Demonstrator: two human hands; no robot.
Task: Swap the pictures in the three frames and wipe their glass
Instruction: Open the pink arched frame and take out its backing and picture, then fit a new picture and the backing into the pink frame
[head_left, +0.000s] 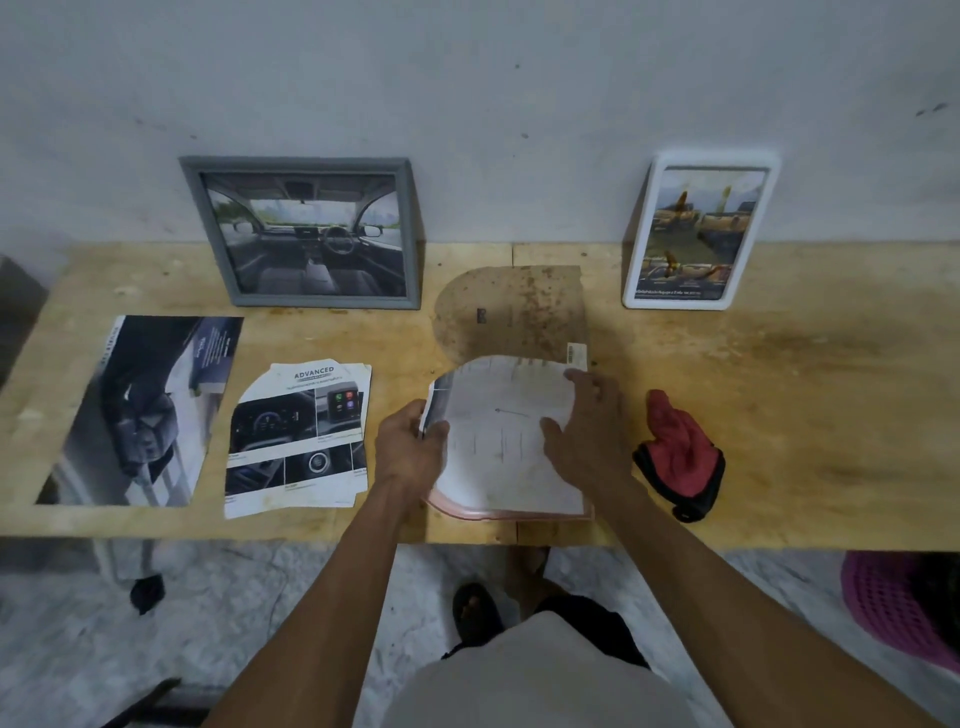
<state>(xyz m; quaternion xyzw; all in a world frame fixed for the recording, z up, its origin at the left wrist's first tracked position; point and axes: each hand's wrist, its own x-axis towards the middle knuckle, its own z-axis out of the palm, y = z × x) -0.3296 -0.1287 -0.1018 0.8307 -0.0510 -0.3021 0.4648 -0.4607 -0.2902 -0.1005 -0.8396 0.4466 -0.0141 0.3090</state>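
A pink frame (470, 512) lies flat at the table's front edge with a white printed sheet (506, 431) over it. My left hand (410, 449) pinches the sheet's left edge. My right hand (589, 423) rests flat on the sheet's right side. Just behind lies a stained brown backing board (511, 312), arched on one side. A grey frame (306, 234) with a car-interior picture leans on the wall at back left. A white frame (701, 231) with a picture of trucks leans at back right. A red and black cloth (680, 457) lies right of my right hand.
Two loose car brochure pages lie on the wooden table (805, 374): a dark one (143, 410) at far left and a torn one (301, 436) headed ADVANCED beside my left hand. A pink basket (904, 608) stands on the floor at right.
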